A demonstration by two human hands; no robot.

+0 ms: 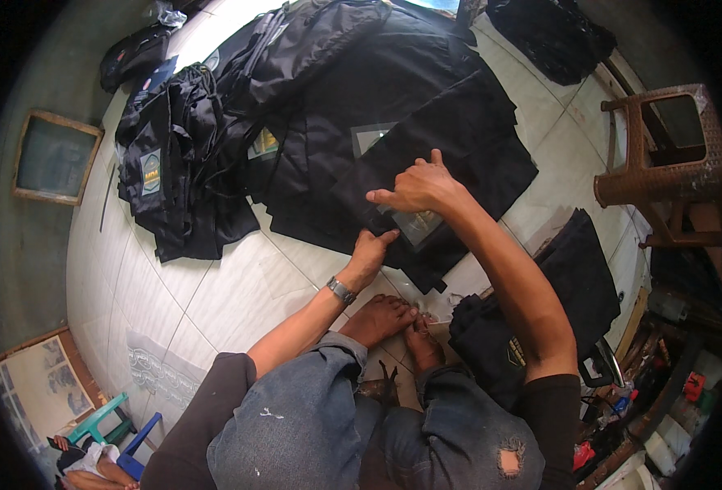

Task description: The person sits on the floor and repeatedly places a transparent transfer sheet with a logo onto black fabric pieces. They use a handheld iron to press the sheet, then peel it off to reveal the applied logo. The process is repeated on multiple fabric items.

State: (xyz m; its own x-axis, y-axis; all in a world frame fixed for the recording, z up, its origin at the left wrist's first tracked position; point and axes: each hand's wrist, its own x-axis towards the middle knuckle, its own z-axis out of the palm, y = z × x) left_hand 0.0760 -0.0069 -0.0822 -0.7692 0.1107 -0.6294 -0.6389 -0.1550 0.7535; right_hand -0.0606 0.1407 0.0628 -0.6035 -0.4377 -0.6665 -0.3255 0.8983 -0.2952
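Layered black cloth pieces (320,175) lie spread on the floor before me. My left hand (367,257) is at their near edge, thumb and fingers closed on the border of a black cloth piece (438,257). Over that same piece is my right hand (423,189), palm down, with the thumb and one finger spread apart; its other fingers are partly hidden. Just below the right hand, a clear film sheet with a printed emblem (419,224) rests on the cloth. Another clear sheet (367,139) shows farther back, partly covered by a folded layer.
Black drawstring bags (189,155) with emblem patches are heaped at left. More folded black cloth (577,286) lies at right, near an iron (599,363). A brown woven-pattern stool (663,184) stands at far right. Another person (91,465) sits at lower left near plastic stools (104,420).
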